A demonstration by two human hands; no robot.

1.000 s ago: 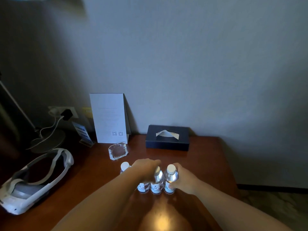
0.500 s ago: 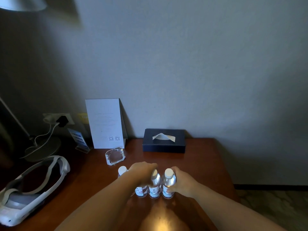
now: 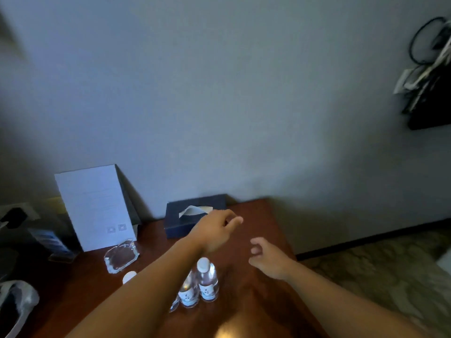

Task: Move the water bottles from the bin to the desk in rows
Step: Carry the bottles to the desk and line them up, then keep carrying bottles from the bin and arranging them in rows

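Both hands above the desk, holding nothing

Left hand and right hand hover with loosely curled fingers; the water bottles stand upright in a row on the desk, near side.

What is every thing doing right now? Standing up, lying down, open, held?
Left hand: empty, raised over the desk, fingers loosely curled.
Right hand: empty, fingers loosely curled.
Bottles: upright in a row on the desk, capped, not held.
Tissue box: flat by the wall, a tissue sticking out.
Card: standing, leaning back.
Glass ashtray: resting on the desk.
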